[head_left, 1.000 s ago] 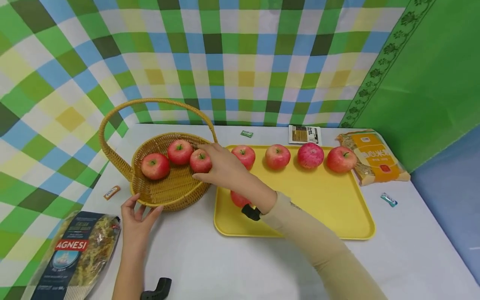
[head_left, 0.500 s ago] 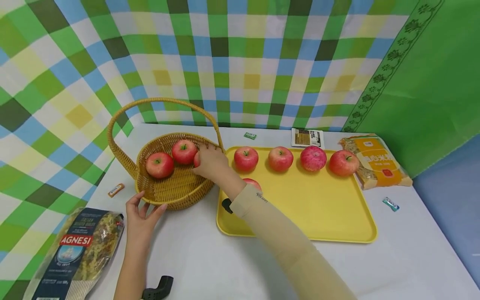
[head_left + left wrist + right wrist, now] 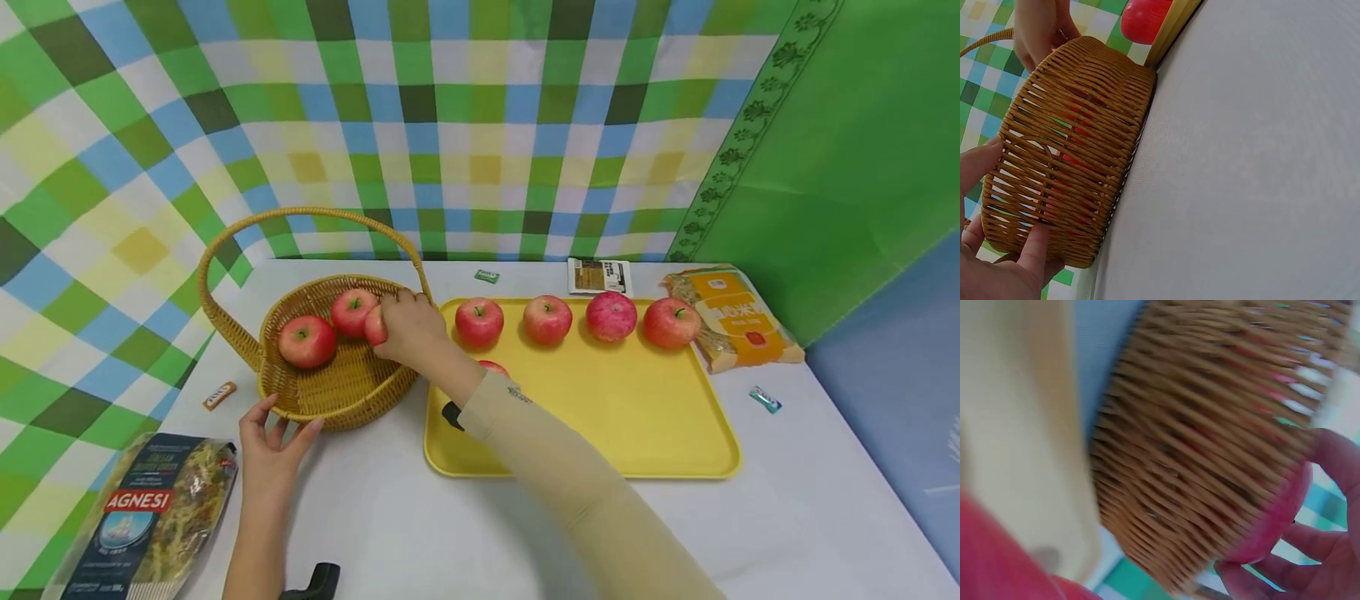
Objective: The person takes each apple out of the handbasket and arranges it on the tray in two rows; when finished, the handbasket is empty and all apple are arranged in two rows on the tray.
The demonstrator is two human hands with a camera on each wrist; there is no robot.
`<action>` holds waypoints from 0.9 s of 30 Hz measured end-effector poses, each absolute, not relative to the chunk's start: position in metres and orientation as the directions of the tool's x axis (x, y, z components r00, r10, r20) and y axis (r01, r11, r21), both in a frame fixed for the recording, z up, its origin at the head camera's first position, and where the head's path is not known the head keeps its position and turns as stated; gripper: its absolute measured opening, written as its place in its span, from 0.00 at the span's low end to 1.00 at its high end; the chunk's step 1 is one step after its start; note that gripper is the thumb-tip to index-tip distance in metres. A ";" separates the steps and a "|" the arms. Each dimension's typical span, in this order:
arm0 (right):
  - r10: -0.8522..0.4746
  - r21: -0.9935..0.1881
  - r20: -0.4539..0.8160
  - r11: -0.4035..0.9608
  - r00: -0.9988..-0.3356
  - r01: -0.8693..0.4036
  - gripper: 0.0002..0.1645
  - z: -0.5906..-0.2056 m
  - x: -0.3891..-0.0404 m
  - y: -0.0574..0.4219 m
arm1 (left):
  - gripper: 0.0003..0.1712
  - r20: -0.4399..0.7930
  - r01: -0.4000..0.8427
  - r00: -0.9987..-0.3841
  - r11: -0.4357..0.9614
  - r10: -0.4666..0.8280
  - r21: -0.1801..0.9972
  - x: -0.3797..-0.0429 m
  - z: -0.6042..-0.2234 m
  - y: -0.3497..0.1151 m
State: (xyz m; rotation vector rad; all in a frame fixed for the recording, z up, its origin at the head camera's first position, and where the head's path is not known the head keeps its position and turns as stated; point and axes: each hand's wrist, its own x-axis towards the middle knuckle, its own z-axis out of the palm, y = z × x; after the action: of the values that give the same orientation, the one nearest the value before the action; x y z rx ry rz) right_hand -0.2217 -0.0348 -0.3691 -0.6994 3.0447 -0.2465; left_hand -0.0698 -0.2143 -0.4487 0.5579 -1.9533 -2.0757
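Note:
The wicker basket (image 3: 333, 385) stands on the left of the white table with its handle raised. Inside lie two red apples, one at the left (image 3: 307, 342) and one farther back (image 3: 354, 310). My right hand (image 3: 414, 332) grips a third apple (image 3: 375, 326) at the basket's right side, mostly covered by the fingers. In the right wrist view, the thumb and fingers curl about that apple (image 3: 1282, 515), behind the woven wall. At the front left, my left hand (image 3: 273, 442) holds the basket's rim; the left wrist view shows its fingertips (image 3: 1035, 247) against the weave.
A yellow tray (image 3: 600, 425) right of the basket carries several apples and a pinkish-red round fruit (image 3: 611, 317). Around them lie an AGNESI pasta bag (image 3: 142, 517), an orange-labelled food bag (image 3: 738, 317), a small sachet (image 3: 598, 276) and wrapped candies. Checked cloth hangs behind.
My right hand has moved the gripped apple left and deeper into the basket, close beside the back apple. My left hand stays at the rim. The head view has shifted slightly.

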 end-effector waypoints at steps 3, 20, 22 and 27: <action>-0.470 -0.270 0.074 0.840 -0.879 -0.472 0.43 -0.351 -0.210 -0.014 | 0.41 -0.103 -0.082 -0.896 -0.067 -0.432 0.994 -0.070 -0.448 -0.214; -0.303 -0.426 0.051 0.855 -0.952 -0.295 0.45 -0.380 -0.166 0.195 | 0.40 -0.099 -0.058 -0.887 -0.105 -0.452 0.993 -0.068 -0.447 -0.212; -0.298 -0.417 0.028 0.864 -0.954 -0.282 0.43 -0.391 -0.163 0.204 | 0.40 -0.104 -0.065 -0.887 -0.101 -0.451 0.993 -0.069 -0.448 -0.212; -0.304 -0.426 0.010 0.860 -0.953 -0.279 0.43 -0.405 -0.157 0.213 | 0.39 -0.116 -0.079 -0.883 -0.101 -0.455 0.992 -0.070 -0.447 -0.210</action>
State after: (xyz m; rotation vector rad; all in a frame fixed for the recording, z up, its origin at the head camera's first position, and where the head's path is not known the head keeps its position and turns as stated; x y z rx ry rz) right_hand -0.1571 0.2125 -0.4052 -0.4667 2.9740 -0.6681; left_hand -0.0697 -0.2104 -0.4468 0.5886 -1.9077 -2.0722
